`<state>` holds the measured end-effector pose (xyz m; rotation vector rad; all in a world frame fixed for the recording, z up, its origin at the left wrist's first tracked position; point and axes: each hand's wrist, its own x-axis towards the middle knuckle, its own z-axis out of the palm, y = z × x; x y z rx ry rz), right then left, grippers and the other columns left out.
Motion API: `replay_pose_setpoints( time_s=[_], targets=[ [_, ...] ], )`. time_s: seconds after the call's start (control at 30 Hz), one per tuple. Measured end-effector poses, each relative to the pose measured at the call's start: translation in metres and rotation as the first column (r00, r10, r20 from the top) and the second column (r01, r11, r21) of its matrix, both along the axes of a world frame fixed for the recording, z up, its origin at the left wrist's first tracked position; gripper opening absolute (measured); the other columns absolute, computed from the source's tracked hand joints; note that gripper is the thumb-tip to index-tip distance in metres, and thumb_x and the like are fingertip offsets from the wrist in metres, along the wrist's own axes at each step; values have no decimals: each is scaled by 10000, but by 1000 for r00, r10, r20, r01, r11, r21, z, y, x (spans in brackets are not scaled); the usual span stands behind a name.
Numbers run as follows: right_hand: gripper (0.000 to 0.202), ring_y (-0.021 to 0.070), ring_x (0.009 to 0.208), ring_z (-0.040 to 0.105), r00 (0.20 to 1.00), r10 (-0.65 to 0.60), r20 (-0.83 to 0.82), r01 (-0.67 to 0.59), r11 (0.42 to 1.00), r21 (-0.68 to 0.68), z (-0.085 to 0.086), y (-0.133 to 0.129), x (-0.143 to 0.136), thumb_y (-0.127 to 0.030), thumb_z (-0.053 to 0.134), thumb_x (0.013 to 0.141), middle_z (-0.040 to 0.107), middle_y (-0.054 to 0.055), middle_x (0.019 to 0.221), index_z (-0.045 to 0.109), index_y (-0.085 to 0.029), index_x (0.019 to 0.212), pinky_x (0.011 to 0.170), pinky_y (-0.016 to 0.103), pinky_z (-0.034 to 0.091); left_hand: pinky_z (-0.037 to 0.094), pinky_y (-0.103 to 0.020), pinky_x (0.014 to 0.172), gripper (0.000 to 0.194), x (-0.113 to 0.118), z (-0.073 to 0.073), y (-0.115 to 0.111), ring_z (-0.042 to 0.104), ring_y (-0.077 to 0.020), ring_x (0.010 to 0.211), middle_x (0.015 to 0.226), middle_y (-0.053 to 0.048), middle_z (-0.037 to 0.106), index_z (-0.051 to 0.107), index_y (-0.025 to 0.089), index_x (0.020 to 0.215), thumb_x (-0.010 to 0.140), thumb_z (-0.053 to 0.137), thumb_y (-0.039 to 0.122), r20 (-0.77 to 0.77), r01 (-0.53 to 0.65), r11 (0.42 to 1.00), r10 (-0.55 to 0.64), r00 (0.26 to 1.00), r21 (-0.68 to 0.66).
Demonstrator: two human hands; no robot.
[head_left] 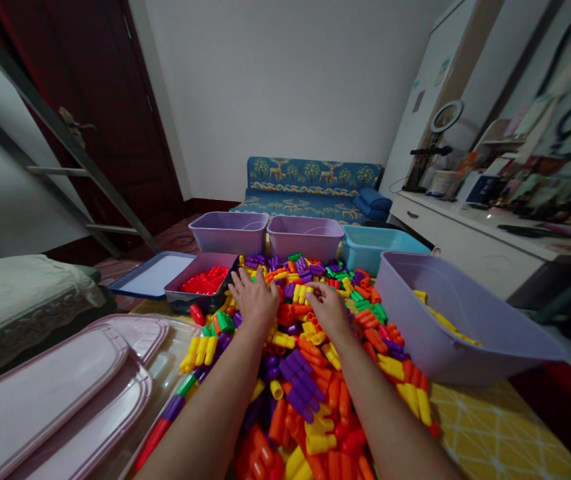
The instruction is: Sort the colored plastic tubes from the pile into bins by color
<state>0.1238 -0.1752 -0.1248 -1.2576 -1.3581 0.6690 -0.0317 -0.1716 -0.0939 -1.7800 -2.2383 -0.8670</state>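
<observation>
Plastic pegs (310, 373) heaped under both hands — left hand (254, 300) spread flat, right hand (328, 310) grip unclear

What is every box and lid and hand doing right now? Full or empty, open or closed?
Left hand: flat on the pile, palm down, holding nothing.
Right hand: fingers curled on yellow pieces.
Pile of pieces: loose, colours mixed.
Red-piece bin: open, partly filled.
Tilted purple bin: open, some yellow pieces inside.
Two purple bins at the back: open; contents hidden.
Blue bin: open; contents hidden.
Pink lids: off, stacked.
Door: closed.
</observation>
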Motion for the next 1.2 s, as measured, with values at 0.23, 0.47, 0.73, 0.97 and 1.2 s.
replay_pose_setpoints(
  time_s=[0.23, 0.47, 0.73, 0.97, 1.2],
  targets=[
    [303, 205, 834, 668, 999, -14, 48, 14, 1000, 9, 0, -2, 0, -287, 551, 778, 704, 86, 925, 654, -142, 1024, 792, 341, 527, 454, -461, 889, 571, -3, 6, -3, 528, -390, 1092, 1125, -202, 599, 640, 164, 1277, 883, 539, 564, -15, 134, 973, -139, 990, -188],
    [519, 233, 979, 654, 994, 2, 107, 2, 999, -39, 3, -5, -1, -272, 631, 725, 667, 124, 1119, 566, -131, 1220, 901, 386, 498, 481, -375, 924, 546, -4, -3, 7, 612, -292, 1046, 1146, -124, 634, 591, 213, 1345, 809, 682, 274, 268, 445, 883, -397, 878, -149],
    [500, 222, 978, 650, 1000, -14, -13, 14, 998, 55, 10, -9, -2, -221, 607, 719, 664, 108, 1123, 575, -141, 1211, 896, 362, 504, 424, -284, 1065, 627, 10, -11, 12, 549, -200, 1211, 1306, -52, 583, 637, 173, 1286, 709, 557, -59, 513, 719, 609, -758, 403, 334],
    [206, 234, 955, 637, 935, -170, 310, 147, 985, 95, 18, -14, 4, -160, 603, 758, 690, 77, 987, 697, -168, 941, 893, 361, 490, 504, -300, 932, 537, 4, -9, 12, 644, -201, 992, 1013, -29, 704, 748, 157, 1046, 680, 450, -99, 521, 527, 813, -571, 635, 248],
    [236, 255, 963, 640, 828, -224, 515, 220, 973, 70, 20, -14, 17, -207, 633, 812, 689, 114, 1030, 709, -141, 1025, 893, 375, 484, 432, -317, 989, 318, 3, -5, 6, 575, -246, 1103, 1158, -76, 640, 712, 160, 1124, 806, 709, 167, 277, 394, 857, -488, 828, 331]
  ],
)
